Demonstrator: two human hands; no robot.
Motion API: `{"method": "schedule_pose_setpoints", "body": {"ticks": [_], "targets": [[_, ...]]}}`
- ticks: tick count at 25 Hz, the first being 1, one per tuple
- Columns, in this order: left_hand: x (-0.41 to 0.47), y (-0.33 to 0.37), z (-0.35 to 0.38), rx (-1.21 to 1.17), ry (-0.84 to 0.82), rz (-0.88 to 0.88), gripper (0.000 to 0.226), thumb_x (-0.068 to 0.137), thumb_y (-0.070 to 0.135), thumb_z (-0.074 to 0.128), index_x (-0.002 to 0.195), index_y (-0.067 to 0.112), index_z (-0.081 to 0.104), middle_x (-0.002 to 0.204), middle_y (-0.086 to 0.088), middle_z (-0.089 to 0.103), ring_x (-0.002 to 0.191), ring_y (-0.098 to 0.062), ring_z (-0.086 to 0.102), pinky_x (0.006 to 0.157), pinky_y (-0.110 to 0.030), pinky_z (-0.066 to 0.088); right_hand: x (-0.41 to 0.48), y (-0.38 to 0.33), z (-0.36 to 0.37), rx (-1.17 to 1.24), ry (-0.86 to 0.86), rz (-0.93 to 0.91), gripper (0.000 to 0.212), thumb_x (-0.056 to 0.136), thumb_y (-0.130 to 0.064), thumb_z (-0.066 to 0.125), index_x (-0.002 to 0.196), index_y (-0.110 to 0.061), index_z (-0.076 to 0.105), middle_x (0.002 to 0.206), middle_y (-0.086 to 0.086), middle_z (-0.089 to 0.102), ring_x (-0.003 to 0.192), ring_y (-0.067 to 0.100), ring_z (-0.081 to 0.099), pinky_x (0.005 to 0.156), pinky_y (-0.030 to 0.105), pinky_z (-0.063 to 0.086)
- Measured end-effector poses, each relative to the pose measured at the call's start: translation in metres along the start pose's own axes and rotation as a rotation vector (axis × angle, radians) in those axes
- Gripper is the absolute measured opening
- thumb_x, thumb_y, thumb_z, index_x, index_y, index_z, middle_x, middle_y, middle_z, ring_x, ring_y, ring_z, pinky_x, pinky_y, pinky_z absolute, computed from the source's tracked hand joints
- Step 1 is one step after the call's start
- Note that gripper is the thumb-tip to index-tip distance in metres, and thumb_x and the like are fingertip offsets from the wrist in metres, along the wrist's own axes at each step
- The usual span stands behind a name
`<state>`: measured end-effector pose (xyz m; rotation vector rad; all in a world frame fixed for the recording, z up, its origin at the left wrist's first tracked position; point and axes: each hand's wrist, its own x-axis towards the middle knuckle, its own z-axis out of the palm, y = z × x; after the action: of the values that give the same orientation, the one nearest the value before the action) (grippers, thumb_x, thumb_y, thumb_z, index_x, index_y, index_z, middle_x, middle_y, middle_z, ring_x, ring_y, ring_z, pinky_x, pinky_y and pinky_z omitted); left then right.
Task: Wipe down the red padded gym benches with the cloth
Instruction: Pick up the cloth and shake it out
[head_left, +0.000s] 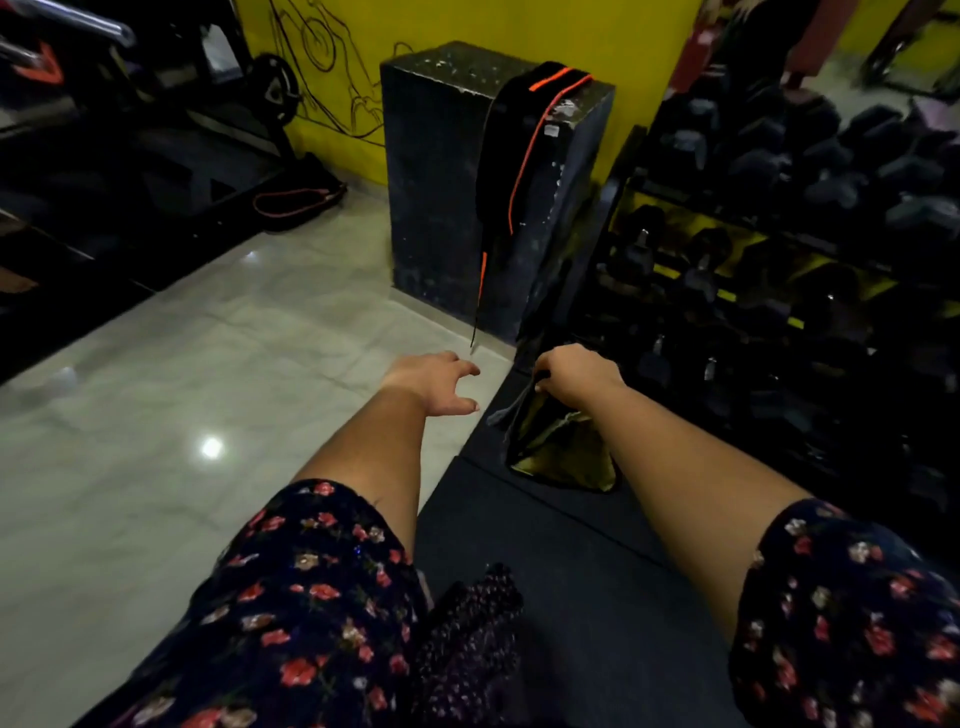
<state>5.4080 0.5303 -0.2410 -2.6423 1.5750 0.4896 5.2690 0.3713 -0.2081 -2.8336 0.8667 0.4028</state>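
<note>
— Grip status? Right hand (574, 375) clamped on cloth (563, 447), which hangs below it over the dark mat (545, 545); left hand (434, 382) beside it, fingers apart, empty.
— Procedure: no red bench visible. Locate one, spread cloth flat, wipe in overlapping passes.

Gym, seemingly: dim dumbbell rack (779, 249).

The cloth (563, 457) at centre right is dull yellow with dark edging. Both sleeves (291, 597) along the bottom are navy with red and pale flowers. The wall (597, 31) at top is yellow, the floor (182, 389) at left pale grey marble, the garment (519, 156) at top centre black with orange piping.
</note>
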Motion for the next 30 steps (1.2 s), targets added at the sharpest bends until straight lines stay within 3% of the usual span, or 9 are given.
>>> {"method": "schedule_pose_setpoints", "body": {"ticks": [3,11,14,16,23,30], "targets": [[0.049,-0.045,-0.016,-0.041,0.001,-0.04,0.065,0.09,0.058,0.054,0.149,0.037,0.036,0.147,0.004,0.043,0.129,-0.021,0.048,0.096,-0.039,0.048,0.072,-0.019,-0.022,-0.037,-0.016,-0.037,0.023,0.093,-0.026,0.06,0.115,-0.03,0.066,0.122,0.007,0.06,0.108,0.031,0.058,0.079,0.036,0.048],[0.13,-0.185,-0.092,-0.065,0.086,-0.231,0.066,0.09,0.057,0.053,0.149,0.035,0.034,0.15,0.001,0.041,0.13,-0.025,0.048,0.098,-0.042,0.048,0.238,-0.114,-0.091,-0.1,0.057,-0.259,0.023,0.096,-0.025,0.055,0.117,-0.027,0.064,0.12,0.005,0.06,0.11,0.03,0.056,0.074,0.037,0.045],[0.127,-0.21,-0.098,-0.067,0.09,-0.239,0.066,0.09,0.058,0.053,0.15,0.037,0.032,0.148,0.002,0.042,0.13,-0.023,0.048,0.096,-0.041,0.048,0.264,-0.132,-0.095,-0.173,0.117,-0.333,0.023,0.096,-0.027,0.055,0.116,-0.022,0.064,0.12,0.005,0.061,0.109,0.03,0.056,0.073,0.037,0.044],[0.122,-0.249,-0.105,-0.097,0.097,-0.334,0.066,0.09,0.059,0.053,0.149,0.037,0.033,0.147,0.004,0.043,0.13,-0.021,0.047,0.097,-0.042,0.047,0.295,-0.165,-0.106,-0.191,0.124,-0.422,0.023,0.095,-0.027,0.056,0.116,-0.022,0.064,0.119,0.006,0.062,0.108,0.031,0.057,0.073,0.036,0.044],[0.094,-0.342,-0.11,-0.178,-0.014,-0.597,0.067,0.088,0.058,0.058,0.148,0.039,0.034,0.144,0.008,0.044,0.129,-0.018,0.048,0.1,-0.042,0.046,0.376,-0.278,-0.131,-0.303,0.014,-0.733,0.024,0.094,-0.022,0.058,0.118,-0.022,0.064,0.118,0.008,0.061,0.107,0.031,0.058,0.074,0.032,0.041],[0.053,-0.405,-0.125,-0.272,0.149,-0.947,0.066,0.089,0.058,0.057,0.148,0.038,0.036,0.144,0.006,0.046,0.128,-0.02,0.05,0.1,-0.041,0.046,0.418,-0.408,-0.163,-0.456,0.092,-1.08,0.029,0.093,-0.024,0.06,0.122,-0.021,0.064,0.119,0.009,0.061,0.108,0.031,0.059,0.076,0.031,0.043]]}}
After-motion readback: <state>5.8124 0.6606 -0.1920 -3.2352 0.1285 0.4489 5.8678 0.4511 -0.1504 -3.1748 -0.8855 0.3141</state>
